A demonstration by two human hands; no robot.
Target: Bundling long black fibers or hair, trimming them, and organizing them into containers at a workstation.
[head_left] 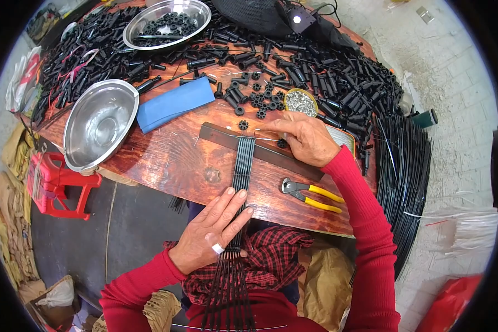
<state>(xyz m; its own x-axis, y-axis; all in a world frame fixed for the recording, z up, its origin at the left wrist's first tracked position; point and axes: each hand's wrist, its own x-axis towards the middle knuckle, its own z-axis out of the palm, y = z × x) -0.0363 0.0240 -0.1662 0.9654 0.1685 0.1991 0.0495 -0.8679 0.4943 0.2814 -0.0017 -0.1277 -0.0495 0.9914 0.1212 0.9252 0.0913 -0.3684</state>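
Note:
My left hand lies across a flat bundle of black umbrella ribs, its fingers over the top and a fingertip showing beyond the far side. The ribs run from my lap up over the table's front edge. Their far ends rest on a dark metal bar. At those ends my right hand is closed, index finger stretched forward, on a thin wire that runs along the rib tips. A black notched ring lies just beyond the tips. Yellow-handled end cutters lie right of the bundle.
Black plastic runners crowd the table's back. A steel bowl stands left, another bowl farther back. A blue sheet and a round tin of small metal bits are nearby. Long black ribs hang at right; a red stool stands left.

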